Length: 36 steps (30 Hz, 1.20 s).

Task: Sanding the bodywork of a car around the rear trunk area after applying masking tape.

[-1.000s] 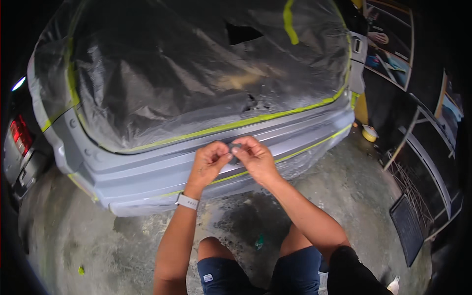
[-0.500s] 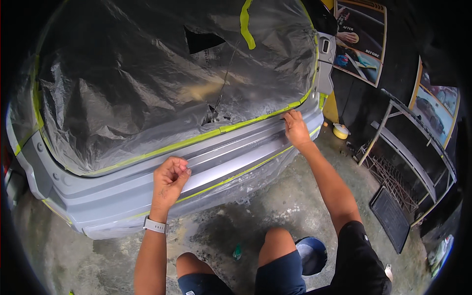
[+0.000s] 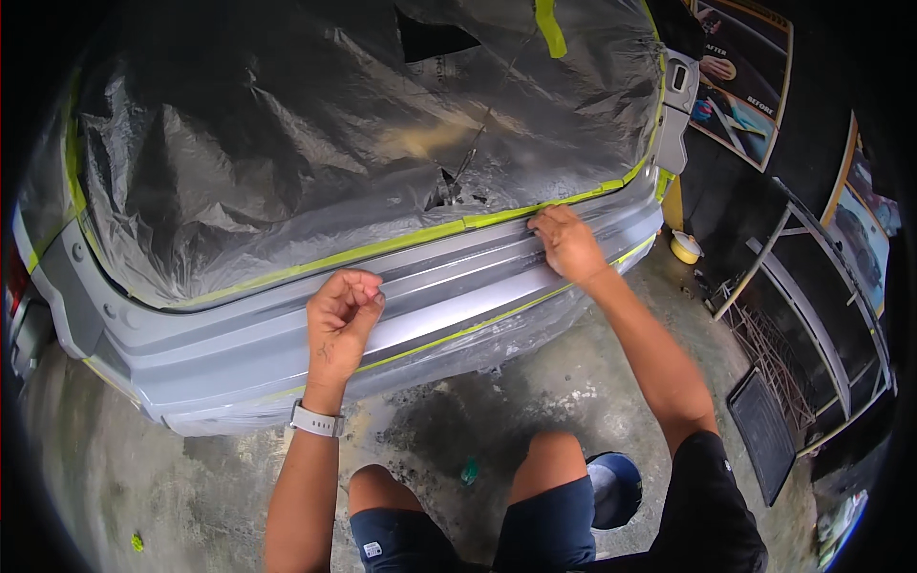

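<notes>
A grey car bumper (image 3: 430, 336) runs across the view, its upper ledge streaked with light lines. Yellow-green masking tape (image 3: 368, 250) follows the edge above it and holds a wrinkled clear plastic sheet (image 3: 277, 181) over the car's rear. My left hand (image 3: 341, 320) is raised in front of the ledge, thumb and fingers pinched together; what is between them, if anything, does not show clearly. At the ledge's right part, just below the tape, my right hand (image 3: 571, 246) has its fingers bent and pressed together. Its fingertips touch or nearly touch the ledge, and any thing in them is too small to tell.
Below the bumper hangs more plastic sheeting (image 3: 478, 355). A dark bucket (image 3: 614, 489) stands beside my right knee, and a small green object (image 3: 469, 472) lies on the floor. To the right are a yellow pot (image 3: 685, 248), a metal rack (image 3: 764, 244) and a black tray (image 3: 762, 435).
The view has shifted, so the car sits further right and higher. Along the ledge my right hand has moved left, nearer my left hand. My left hand keeps its pinch.
</notes>
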### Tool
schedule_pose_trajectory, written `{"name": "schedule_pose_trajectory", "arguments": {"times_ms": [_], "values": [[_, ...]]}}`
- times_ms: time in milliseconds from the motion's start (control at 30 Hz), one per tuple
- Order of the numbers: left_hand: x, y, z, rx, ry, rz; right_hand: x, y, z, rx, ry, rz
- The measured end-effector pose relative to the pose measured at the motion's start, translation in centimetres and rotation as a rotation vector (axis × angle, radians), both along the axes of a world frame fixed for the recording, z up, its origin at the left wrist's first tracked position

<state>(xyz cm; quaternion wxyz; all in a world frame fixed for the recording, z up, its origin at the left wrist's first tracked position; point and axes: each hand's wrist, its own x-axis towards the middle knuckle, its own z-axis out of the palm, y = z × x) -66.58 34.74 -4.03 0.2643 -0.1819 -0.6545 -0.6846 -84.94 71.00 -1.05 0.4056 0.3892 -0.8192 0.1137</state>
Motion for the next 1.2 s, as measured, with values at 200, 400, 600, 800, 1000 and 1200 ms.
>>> {"name": "schedule_pose_trajectory", "arguments": {"times_ms": [200,400,600,800,1000,1200], "values": [[-0.4,-0.3,-0.7,0.089,0.063,0.049,7.5,-15.5,-0.7,0.001,0.063,0.15],[-0.6,-1.4,-1.4,0.223,0.131,0.122,11.3,-24.7,-1.7,-0.122,0.064,0.208],[0.6,-2.6,0.1,-0.171,0.102,0.452,5.2,-9.3,-1.6,0.035,0.117,-0.056],[0.8,-2.6,0.0,-0.541,0.114,0.712,-2.4,4.9,-1.5,-0.035,0.066,-0.289],[1.0,-2.2,0.3,-0.596,0.08,0.752,3.1,-3.7,-2.4,-0.159,0.076,0.052],[0.8,-2.2,-0.2,-0.619,0.101,0.747,10.0,-14.6,-3.4,-0.018,0.057,0.366]]}}
